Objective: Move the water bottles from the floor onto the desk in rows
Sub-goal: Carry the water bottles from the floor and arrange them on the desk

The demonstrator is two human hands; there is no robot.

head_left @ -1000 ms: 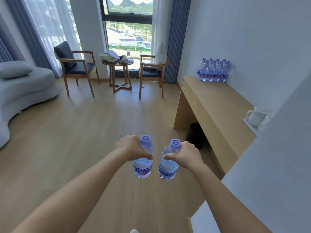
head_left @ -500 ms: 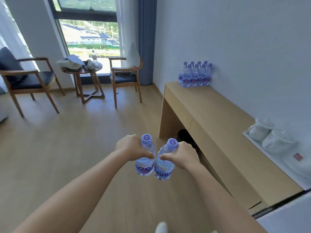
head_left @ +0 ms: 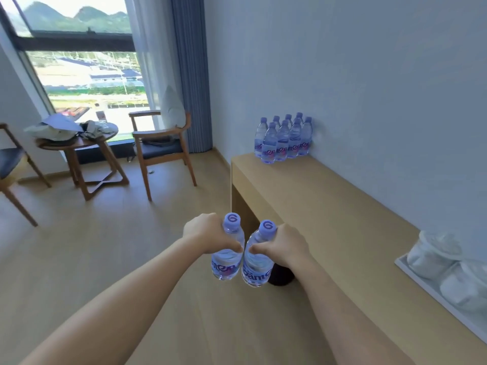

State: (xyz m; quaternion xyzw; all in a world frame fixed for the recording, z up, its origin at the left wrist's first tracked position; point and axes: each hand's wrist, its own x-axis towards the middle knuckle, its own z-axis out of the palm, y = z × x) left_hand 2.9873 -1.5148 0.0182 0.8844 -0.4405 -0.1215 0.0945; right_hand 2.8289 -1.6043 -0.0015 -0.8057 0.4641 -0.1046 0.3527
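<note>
Along the right wall, the desk (head_left: pixel 329 206) now lies nearer than a second ago; bottle rows (head_left: pixel 283 139) stand at its far end. Left hand (head_left: pixel 208 233) and right hand (head_left: pixel 283 245) each grip one bottle (head_left: pixel 228 255), delivery pending.

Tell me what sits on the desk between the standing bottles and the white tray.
Nothing: in the head view the desk top is bare between the bottle group and the tray.

Bright daylight pours through the window (head_left: pixel 87 75), overexposing it slightly; wide-angle distortion bends the edges, and the white cups (head_left: pixel 434 256) are motion-blurred.
</note>
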